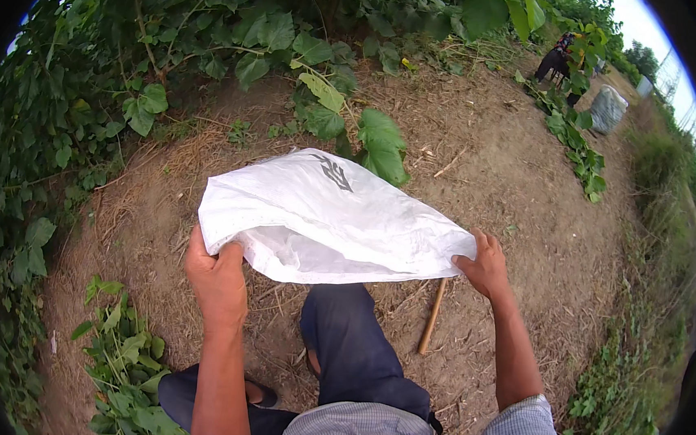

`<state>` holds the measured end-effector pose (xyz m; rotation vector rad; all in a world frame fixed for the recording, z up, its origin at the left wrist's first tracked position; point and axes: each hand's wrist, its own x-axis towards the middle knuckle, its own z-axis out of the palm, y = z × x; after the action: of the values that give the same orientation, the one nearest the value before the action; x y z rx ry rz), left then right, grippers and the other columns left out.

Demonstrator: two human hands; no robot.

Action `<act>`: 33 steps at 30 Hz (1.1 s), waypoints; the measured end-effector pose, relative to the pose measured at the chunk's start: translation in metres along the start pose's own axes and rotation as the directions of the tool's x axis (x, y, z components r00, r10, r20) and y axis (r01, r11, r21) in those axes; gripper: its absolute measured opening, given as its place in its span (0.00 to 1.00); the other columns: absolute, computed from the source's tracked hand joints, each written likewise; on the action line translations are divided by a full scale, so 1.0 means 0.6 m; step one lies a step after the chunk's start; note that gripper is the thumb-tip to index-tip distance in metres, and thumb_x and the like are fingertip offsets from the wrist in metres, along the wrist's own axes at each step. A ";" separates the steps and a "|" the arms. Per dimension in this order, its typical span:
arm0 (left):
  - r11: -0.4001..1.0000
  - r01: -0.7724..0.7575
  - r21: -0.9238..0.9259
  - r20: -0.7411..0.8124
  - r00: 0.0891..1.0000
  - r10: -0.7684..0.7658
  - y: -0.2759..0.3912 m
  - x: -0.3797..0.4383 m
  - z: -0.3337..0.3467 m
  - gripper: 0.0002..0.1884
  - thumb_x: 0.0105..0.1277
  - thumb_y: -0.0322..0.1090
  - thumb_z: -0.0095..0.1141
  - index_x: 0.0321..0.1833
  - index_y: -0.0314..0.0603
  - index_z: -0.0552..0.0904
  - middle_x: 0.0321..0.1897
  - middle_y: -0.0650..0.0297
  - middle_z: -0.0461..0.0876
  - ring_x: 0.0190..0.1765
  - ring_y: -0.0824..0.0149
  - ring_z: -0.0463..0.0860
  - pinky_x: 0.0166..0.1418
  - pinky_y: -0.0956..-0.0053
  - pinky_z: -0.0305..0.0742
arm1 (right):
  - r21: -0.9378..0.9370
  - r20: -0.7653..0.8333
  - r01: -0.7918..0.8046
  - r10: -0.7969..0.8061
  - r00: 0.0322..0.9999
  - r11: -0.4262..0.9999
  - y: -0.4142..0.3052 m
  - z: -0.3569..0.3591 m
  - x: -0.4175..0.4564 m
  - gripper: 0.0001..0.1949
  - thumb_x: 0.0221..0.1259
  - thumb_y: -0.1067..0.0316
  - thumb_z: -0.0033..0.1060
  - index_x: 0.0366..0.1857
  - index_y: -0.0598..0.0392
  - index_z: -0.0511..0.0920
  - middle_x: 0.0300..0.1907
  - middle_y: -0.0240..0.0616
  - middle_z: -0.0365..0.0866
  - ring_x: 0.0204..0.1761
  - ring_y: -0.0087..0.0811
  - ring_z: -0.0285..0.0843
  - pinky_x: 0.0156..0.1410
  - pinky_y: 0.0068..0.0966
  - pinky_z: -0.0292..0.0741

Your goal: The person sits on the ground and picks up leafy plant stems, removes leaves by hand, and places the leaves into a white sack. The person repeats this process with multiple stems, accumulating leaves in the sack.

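Note:
Between my hands stretches a white woven plastic sack, its mouth parted and turned towards me. Dark print marks its far side, and the bottom of its inside is hidden. My left hand grips the rim at the left corner, thumb over the edge. At the right corner, the rim is pinched between the thumb and fingers of my right hand. A wooden handle lies on the soil below the sack's right part; its far end is covered by the sack.
Leafy bushes crowd the left and far side, one branch reaching behind the sack. Cut leafy stems lie at lower left. Farther off, a person stands near more cut branches and a filled sack. Grass borders the right.

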<state>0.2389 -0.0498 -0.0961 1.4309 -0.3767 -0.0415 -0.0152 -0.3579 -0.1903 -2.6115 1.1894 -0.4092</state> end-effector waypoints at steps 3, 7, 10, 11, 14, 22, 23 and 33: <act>0.992 0.058 -0.115 0.004 0.998 -0.058 -0.003 0.007 -0.009 0.17 0.59 0.21 0.51 0.53 0.30 0.79 0.42 0.63 0.82 0.41 0.73 0.79 0.45 0.77 0.74 | 0.252 0.166 -0.120 0.079 0.983 0.960 0.076 0.034 -0.013 0.38 0.52 0.56 0.69 0.68 0.59 0.66 0.59 0.55 0.74 0.60 0.52 0.73 0.65 0.40 0.70; 0.960 0.130 -0.248 0.002 0.991 -0.133 -0.007 0.019 -0.020 0.15 0.66 0.26 0.50 0.54 0.30 0.79 0.41 0.63 0.83 0.40 0.72 0.80 0.45 0.76 0.75 | 0.750 0.470 -0.392 -0.012 0.882 0.533 0.100 0.034 -0.051 0.37 0.52 0.58 0.67 0.68 0.61 0.66 0.57 0.46 0.77 0.59 0.40 0.74 0.65 0.34 0.70; 0.934 0.124 -0.335 0.041 0.992 -0.117 -0.009 0.034 -0.030 0.14 0.70 0.29 0.49 0.54 0.29 0.79 0.42 0.61 0.83 0.41 0.71 0.82 0.46 0.75 0.76 | 0.749 0.509 -0.491 0.088 0.856 0.445 0.093 0.033 -0.072 0.34 0.56 0.62 0.64 0.67 0.62 0.66 0.56 0.40 0.78 0.53 0.31 0.78 0.51 0.28 0.79; 0.932 0.161 -0.325 0.015 0.986 -0.165 -0.010 0.037 -0.032 0.14 0.71 0.30 0.48 0.54 0.29 0.79 0.43 0.60 0.84 0.41 0.71 0.82 0.47 0.75 0.76 | 0.740 0.515 -0.541 0.181 0.838 0.399 0.089 0.038 -0.076 0.33 0.57 0.62 0.63 0.67 0.62 0.66 0.55 0.40 0.79 0.51 0.30 0.79 0.48 0.27 0.80; 0.926 0.127 -0.356 0.048 0.992 -0.117 -0.014 0.048 -0.027 0.14 0.71 0.30 0.48 0.53 0.28 0.80 0.43 0.59 0.84 0.43 0.70 0.83 0.49 0.73 0.76 | 0.795 0.453 -0.525 0.279 0.847 0.303 0.075 0.060 -0.050 0.20 0.64 0.61 0.57 0.55 0.62 0.75 0.43 0.40 0.83 0.38 0.31 0.84 0.35 0.32 0.83; 0.982 0.115 -0.152 -0.051 0.991 -0.124 0.015 0.260 -0.167 0.14 0.69 0.33 0.50 0.51 0.31 0.81 0.43 0.57 0.84 0.43 0.65 0.84 0.49 0.71 0.78 | 0.890 0.330 -0.382 0.228 0.916 0.248 -0.133 0.026 0.301 0.17 0.72 0.56 0.49 0.50 0.61 0.76 0.39 0.46 0.83 0.32 0.38 0.85 0.33 0.34 0.86; 0.979 0.127 -0.158 -0.110 0.983 -0.145 0.032 0.297 -0.184 0.14 0.70 0.35 0.49 0.52 0.33 0.80 0.46 0.59 0.84 0.46 0.64 0.83 0.52 0.68 0.78 | 0.888 0.334 -0.382 0.214 0.918 0.256 -0.195 0.005 0.356 0.17 0.72 0.57 0.49 0.51 0.62 0.75 0.39 0.46 0.82 0.32 0.39 0.85 0.32 0.34 0.86; 0.885 -0.420 -0.201 -0.304 0.886 0.351 0.300 0.361 -0.317 0.18 0.76 0.31 0.44 0.62 0.23 0.70 0.58 0.47 0.76 0.62 0.53 0.76 0.71 0.57 0.70 | 0.907 -0.420 0.419 -0.176 0.890 -0.046 -0.523 -0.287 0.541 0.19 0.72 0.52 0.51 0.48 0.61 0.76 0.33 0.44 0.82 0.32 0.37 0.83 0.35 0.32 0.85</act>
<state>0.4601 0.1045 0.1108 1.0593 -0.4190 0.4088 0.3465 -0.4225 0.1229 -1.3837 -0.0029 -1.1025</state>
